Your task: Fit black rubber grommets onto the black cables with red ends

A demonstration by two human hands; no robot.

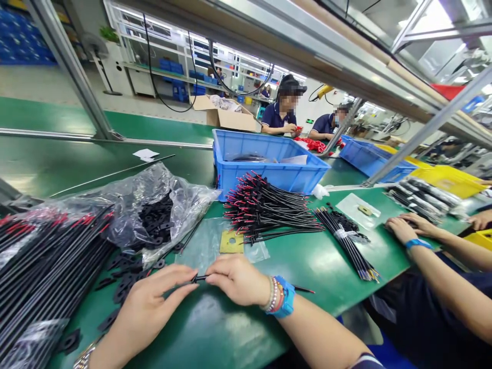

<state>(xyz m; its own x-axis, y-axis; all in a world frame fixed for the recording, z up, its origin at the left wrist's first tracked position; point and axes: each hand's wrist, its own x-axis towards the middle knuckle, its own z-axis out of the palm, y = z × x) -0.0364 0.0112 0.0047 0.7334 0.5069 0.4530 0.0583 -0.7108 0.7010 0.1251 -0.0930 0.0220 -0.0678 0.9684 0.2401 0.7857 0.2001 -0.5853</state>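
My left hand [151,305] pinches a small black part [195,279] between thumb and fingertips; its exact shape is mostly hidden. Closed around a thin black cable [305,289] is my right hand [240,279]. The cable meets the small part between my fingertips, and its red-tipped end shows beyond my right wrist. Just past my hands lies a yellow plate with a hole [231,242] on a clear plastic bag [205,241]. Behind it is a pile of black cables [269,210] with red ends. Loose flat black pieces [126,277] lie near my left hand.
Long black cables [49,287] cover the left side. An open plastic bag [184,197] holds more black pieces. A blue bin [265,177] stands behind the pile. Right of it lies a tied cable bundle [351,246]. A co-worker's hands [407,228] work at the right.
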